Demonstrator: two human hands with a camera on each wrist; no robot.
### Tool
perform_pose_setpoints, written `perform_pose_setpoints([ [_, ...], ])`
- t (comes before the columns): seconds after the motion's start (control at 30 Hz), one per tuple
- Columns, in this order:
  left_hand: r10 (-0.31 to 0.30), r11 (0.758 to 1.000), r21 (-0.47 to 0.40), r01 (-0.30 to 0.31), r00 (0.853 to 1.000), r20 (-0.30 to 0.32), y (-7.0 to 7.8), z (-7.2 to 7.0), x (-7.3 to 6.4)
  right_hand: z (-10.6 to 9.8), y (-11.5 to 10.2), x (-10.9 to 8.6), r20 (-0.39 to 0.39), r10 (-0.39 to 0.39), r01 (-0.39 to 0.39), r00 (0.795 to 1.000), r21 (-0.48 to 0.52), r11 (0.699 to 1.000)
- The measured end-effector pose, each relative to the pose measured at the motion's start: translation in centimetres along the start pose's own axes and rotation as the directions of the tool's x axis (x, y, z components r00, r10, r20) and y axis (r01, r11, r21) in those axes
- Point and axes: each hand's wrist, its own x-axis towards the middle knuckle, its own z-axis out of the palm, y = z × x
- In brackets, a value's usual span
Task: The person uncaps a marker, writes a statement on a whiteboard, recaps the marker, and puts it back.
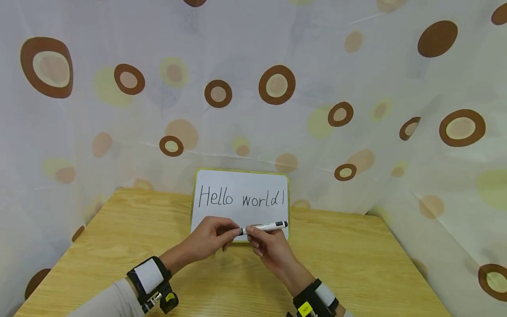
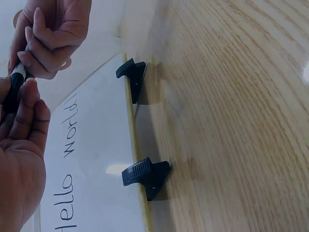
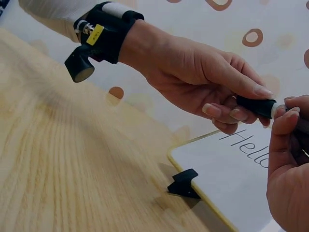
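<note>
A white marker (image 1: 270, 226) with black ends is held level between both hands, in front of a small whiteboard (image 1: 222, 180) reading "Hello world!". My left hand (image 1: 211, 237) pinches the black cap (image 3: 256, 106) at the marker's left end. Around the white barrel close to that cap, the thumb and fingers of my right hand (image 1: 275, 253) grip. The two hands' fingertips almost meet. In the left wrist view, part of the cap (image 2: 14, 92) is hidden by the left fingers. Whether the cap is seated fully on the barrel, I cannot tell.
The whiteboard leans back at the far edge of the wooden table (image 1: 336, 259), with black clip feet (image 2: 145, 176) along its bottom edge. Behind it hangs a white curtain (image 1: 245, 44) patterned with brown and yellow rings. Both wrists wear black camera straps (image 1: 150, 281).
</note>
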Motion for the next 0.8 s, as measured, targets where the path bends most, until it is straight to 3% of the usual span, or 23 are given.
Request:
perform_pose_setpoints([
  [0.2, 0.001, 1.0, -0.019, -0.002, 1.0, -0.014, -0.2, 0.1, -0.6, 0.7, 0.7, -0.2, -0.06, 0.014, -0.013, 0.998, 0.023, 1.0],
  [0.4, 0.011, 1.0, -0.007, -0.011, 1.0, -0.021, 0.1, -0.1, -0.5, 1.0, 0.4, -0.2, -0.048, -0.006, 0.006, 0.999, -0.003, 1.0],
  [0.67, 0.007, 1.0, 0.002, -0.007, 1.0, -0.012, 0.3, -0.1, -0.1, 0.6, -0.6, -0.4, -0.015, -0.067, 0.065, 0.998, -0.102, 0.993],
  [0.8, 0.019, 0.998, 0.062, -0.018, 1.0, -0.013, 0.4, -0.3, 0.1, 0.3, -1.2, -0.9, 0.006, -0.15, 0.146, 0.989, -0.263, 0.954],
])
